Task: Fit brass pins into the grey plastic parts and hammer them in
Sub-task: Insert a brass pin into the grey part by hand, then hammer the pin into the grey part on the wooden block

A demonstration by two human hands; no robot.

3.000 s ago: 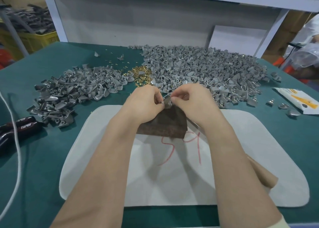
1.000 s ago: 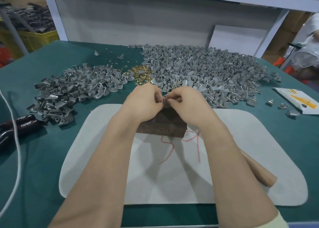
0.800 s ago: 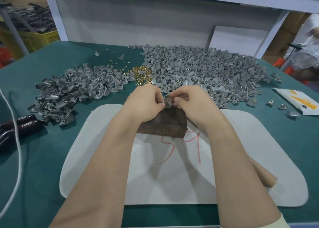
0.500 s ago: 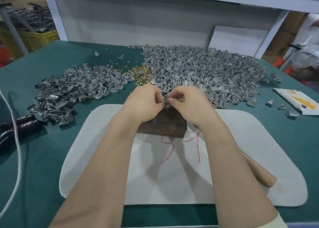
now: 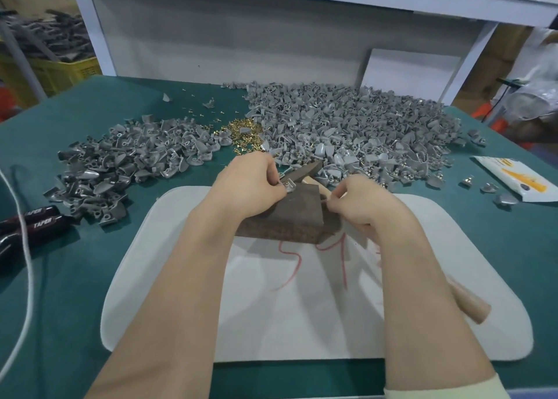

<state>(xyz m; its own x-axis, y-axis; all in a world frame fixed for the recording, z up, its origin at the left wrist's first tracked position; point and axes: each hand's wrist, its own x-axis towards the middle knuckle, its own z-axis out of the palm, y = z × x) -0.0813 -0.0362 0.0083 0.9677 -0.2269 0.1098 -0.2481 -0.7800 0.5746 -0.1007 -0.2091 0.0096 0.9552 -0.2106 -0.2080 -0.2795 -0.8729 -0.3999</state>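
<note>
Crate (image 5: 65, 74) holds parts (image 5: 57, 40); left grip (image 5: 250, 184) pinches grey part (image 5: 289, 185).

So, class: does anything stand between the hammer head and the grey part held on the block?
Nothing visible does. The left hand pinches the grey part on the dark block; the hammer head sits just behind it, the right hand gripping the hammer handle. Only the left hand itself lies close beside the part.
</note>
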